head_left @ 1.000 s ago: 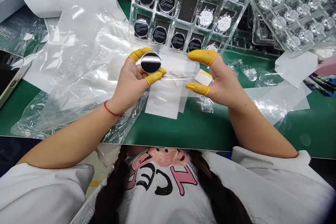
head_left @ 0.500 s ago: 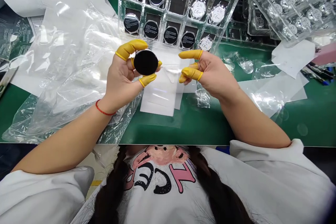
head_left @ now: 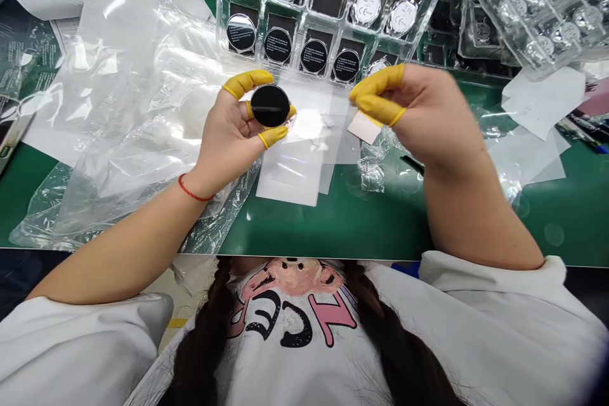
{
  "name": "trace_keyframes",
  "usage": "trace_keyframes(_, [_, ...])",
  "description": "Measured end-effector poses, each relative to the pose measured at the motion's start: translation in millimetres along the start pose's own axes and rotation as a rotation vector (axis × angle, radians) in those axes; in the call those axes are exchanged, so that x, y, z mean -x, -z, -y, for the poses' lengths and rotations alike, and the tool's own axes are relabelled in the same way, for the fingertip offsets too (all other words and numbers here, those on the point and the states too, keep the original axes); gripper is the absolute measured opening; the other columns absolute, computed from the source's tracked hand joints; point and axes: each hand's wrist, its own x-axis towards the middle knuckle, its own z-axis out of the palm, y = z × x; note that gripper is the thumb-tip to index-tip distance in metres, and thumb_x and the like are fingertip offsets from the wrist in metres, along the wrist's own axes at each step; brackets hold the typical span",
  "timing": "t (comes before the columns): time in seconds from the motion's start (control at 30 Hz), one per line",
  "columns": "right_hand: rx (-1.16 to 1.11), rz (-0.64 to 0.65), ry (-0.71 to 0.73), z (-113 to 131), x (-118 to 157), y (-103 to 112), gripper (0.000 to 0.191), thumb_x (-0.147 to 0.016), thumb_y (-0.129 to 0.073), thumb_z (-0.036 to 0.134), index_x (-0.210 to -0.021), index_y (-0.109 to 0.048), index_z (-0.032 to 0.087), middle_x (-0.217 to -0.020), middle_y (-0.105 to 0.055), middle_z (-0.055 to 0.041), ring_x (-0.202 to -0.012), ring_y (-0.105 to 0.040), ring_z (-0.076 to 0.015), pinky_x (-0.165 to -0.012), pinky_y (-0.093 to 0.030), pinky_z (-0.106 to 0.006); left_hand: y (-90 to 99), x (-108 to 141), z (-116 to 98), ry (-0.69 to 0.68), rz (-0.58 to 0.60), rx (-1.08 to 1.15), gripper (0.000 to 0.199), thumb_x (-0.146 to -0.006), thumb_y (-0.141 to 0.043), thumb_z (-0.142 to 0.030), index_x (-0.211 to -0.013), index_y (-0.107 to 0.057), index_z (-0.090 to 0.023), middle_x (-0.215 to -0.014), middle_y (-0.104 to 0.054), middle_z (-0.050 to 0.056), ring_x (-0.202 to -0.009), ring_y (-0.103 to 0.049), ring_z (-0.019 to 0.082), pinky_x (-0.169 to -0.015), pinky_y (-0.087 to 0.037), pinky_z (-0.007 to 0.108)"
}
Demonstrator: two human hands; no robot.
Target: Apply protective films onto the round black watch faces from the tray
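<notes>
My left hand (head_left: 228,133) holds a round glossy black disc (head_left: 270,106) between yellow finger cots, its dark face turned up. My right hand (head_left: 423,111), slightly blurred, pinches a small white tab (head_left: 364,127) between its yellow-cotted thumb and forefinger. The two hands are apart, with the tab a short way to the right of the disc. A thin clear film (head_left: 314,124) lies under and between them over a white sheet (head_left: 288,181). I cannot tell whether the tab is joined to that film.
A clear plastic tray (head_left: 266,13) of round black and silver pieces stands just beyond my hands, with another stacked tray (head_left: 533,13) at upper right. Crumpled plastic bags (head_left: 118,120) lie on the left. Pens (head_left: 590,130) lie at far right on the green mat (head_left: 333,228).
My right hand has risen and moved right, and the white tab now shows between its fingers. The disc in my left hand has turned, losing the bright band of reflection.
</notes>
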Motion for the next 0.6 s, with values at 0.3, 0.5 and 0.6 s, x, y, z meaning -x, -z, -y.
trace_keyframes(0.3, [-0.157, 0.073, -0.070, 18.2, 0.9, -44.9, 0.030, -0.084, -0.073, 0.046, -0.074, -0.064, 0.019, -0.093, -0.069, 0.0024, -0.096, -0.067, -0.0157, -0.099, -0.055, -0.041, -24.5, 7.9, 11.2, 0.090, 0.178, 0.066, 0.071, -0.060, -0.090, -0.040, -0.118, -0.053, -0.025, -0.119, -0.068, 0.005, -0.092, -0.076, 0.022, -0.086, -0.064, 0.040])
trace_keyframes(0.5, [-0.146, 0.142, -0.168, 11.5, 4.2, -52.8, 0.038, -0.081, -0.071, 0.060, -0.082, -0.066, 0.022, -0.090, -0.070, -0.0028, -0.090, -0.067, -0.0207, -0.089, -0.059, -0.044, -25.7, 9.6, 7.1, 0.093, 0.186, 0.088, 0.070, -0.059, -0.090, -0.039, -0.117, -0.054, -0.025, -0.115, -0.071, 0.003, -0.090, -0.076, 0.020, -0.087, -0.064, 0.039])
trace_keyframes(0.6, [-0.133, 0.145, -0.171, 12.6, 4.2, -52.0, 0.040, -0.080, -0.071, 0.062, -0.082, -0.066, 0.023, -0.088, -0.070, -0.0036, -0.091, -0.066, -0.0215, -0.090, -0.058, -0.044, -25.9, 9.5, 7.3, 0.119, 0.168, 0.104, 0.069, -0.058, -0.091, -0.035, -0.117, -0.055, -0.025, -0.114, -0.070, 0.003, -0.094, -0.076, 0.021, -0.089, -0.064, 0.040])
